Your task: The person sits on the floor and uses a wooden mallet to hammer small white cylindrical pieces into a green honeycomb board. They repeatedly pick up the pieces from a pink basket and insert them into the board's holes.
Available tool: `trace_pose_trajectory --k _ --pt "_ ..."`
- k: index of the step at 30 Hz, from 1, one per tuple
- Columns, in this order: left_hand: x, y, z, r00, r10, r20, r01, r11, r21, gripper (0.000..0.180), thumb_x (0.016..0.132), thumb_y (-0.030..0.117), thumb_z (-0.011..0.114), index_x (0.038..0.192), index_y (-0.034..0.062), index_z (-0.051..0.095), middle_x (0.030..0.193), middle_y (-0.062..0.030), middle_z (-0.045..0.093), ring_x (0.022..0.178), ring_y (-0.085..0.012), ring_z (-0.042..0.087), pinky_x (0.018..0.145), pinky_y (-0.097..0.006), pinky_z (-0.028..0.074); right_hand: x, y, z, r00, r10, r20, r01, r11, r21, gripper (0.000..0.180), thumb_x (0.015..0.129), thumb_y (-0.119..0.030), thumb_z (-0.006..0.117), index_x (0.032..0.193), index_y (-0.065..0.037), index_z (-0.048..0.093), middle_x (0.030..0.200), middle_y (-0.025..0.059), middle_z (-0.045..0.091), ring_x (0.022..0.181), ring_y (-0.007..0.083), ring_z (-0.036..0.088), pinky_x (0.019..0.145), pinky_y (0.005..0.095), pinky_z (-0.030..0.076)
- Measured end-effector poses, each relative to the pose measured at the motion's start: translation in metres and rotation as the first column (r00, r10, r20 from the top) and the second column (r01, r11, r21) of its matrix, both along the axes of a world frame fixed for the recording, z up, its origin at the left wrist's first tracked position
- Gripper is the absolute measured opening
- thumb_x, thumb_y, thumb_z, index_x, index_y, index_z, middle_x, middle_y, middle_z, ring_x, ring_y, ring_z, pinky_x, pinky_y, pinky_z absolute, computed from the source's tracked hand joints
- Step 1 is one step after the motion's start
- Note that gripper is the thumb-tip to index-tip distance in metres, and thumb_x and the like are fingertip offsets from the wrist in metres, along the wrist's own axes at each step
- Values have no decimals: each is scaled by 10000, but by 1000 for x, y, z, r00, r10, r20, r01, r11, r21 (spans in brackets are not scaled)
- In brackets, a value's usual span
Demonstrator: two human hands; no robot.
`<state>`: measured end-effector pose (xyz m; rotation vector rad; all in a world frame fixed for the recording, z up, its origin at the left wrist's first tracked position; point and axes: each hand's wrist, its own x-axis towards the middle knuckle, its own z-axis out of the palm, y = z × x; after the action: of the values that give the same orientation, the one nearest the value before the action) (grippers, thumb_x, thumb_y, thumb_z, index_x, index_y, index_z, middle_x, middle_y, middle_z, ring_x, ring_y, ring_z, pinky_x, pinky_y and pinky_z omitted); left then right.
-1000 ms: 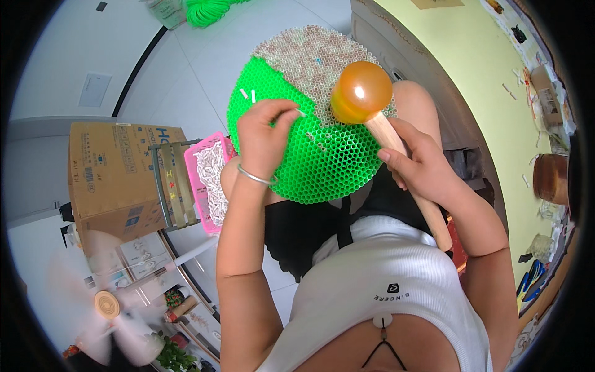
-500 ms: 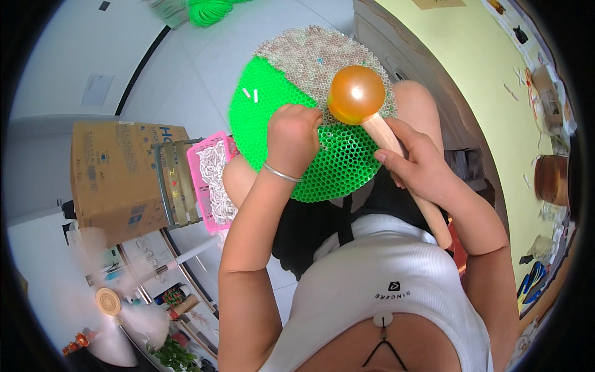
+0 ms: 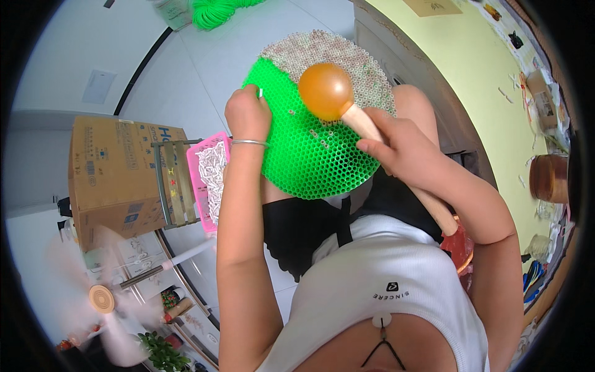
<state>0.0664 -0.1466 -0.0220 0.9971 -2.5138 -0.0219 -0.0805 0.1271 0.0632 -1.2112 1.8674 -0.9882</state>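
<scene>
A round green honeycomb mat lies across my lap. Its far right part is packed with pale, whitish tube ends, while the near and left cells are mostly bare green. My right hand grips the wooden handle of a mallet, whose round, translucent orange head hangs over the mat. At the mat's left edge, my left hand has its fingers drawn together. Right beside its fingertips is a small white tube; whether the fingers pinch anything is hidden. Several small pale pieces sit in the green cells.
A pink basket full of white tubes stands left of my leg, near a large cardboard box. A spinning fan is at lower left. Green cord lies on the far floor. A yellow-green tabletop runs along the right.
My left hand has moved left, from the middle of the mat to its left edge by the white tubes. The mallet head has shifted left. Small pieces behind the left hand now show.
</scene>
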Motion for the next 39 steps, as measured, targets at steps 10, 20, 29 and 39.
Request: trace_pose_trajectory --k 10,20,29,39 --pt "-3 63 26 877 -169 -450 410 752 516 177 744 65 779 907 50 711 780 -105 687 702 -241 651 656 -343 520 -6 27 -11 873 -220 436 206 975 80 440 994 -161 612 1372 18 477 766 41 574 504 87 509 476 244 436" --pt "-15 79 22 873 -464 -150 479 873 91 90 754 67 766 828 63 715 778 -119 672 747 -324 629 690 -415 508 -8 29 -15 870 -212 445 198 977 79 429 994 -147 610 1366 17 472 760 41 578 506 88 520 477 248 444" --pt "-8 62 36 943 -214 -255 306 858 413 209 777 172 791 930 38 746 760 -113 654 796 -334 643 716 -421 521 -1 11 -4 981 -15 193 38 993 -114 427 969 -167 636 1333 0 488 820 143 646 621 246 627 592 356 500" --pt "5 -21 4 996 90 26 -91 993 71 177 822 135 730 976 50 751 919 -168 675 855 -355 659 767 -452 535 -7 -7 -1 996 11 -93 -4 997 80 295 970 -194 622 1169 6 537 804 221 659 662 370 651 604 426 506"
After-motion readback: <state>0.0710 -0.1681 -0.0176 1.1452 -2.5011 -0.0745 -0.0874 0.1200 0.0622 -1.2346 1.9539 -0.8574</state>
